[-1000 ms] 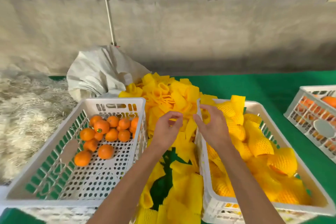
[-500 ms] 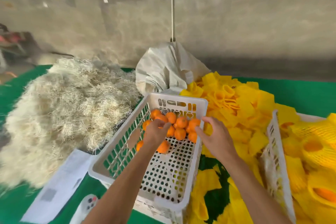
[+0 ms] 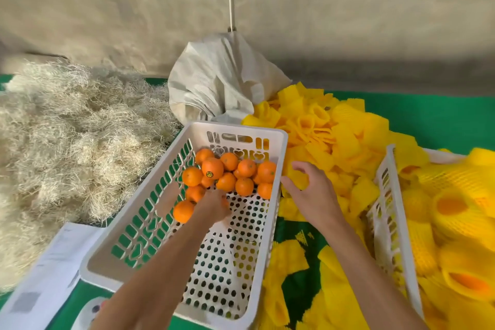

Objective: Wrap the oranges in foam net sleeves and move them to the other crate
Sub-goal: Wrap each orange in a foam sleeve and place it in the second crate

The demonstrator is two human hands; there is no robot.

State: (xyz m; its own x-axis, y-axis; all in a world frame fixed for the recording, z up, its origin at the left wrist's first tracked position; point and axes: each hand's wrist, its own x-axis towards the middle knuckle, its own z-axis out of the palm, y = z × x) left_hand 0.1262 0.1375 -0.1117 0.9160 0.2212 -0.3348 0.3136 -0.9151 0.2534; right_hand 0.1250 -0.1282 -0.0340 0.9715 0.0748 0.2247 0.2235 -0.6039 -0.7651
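Left hand (image 3: 214, 205) is reaching among roughly a dozen bare oranges (image 3: 233, 171) remaining in the white perforated plastic crate (image 3: 187, 262), grip indeterminate; right hand (image 3: 313, 195) is hovering released, while yellow foam-netted oranges (image 3: 455, 211) are filling the other white crate (image 3: 388, 195).

No readable text anywhere: small sticker (image 3: 209, 174) on one orange (image 3: 212, 168) too blurred, paper sheet (image 3: 45, 273) printing illegible.

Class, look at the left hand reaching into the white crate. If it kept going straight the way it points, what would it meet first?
Most likely the cluster of oranges just beyond the left hand; depth is unclear.
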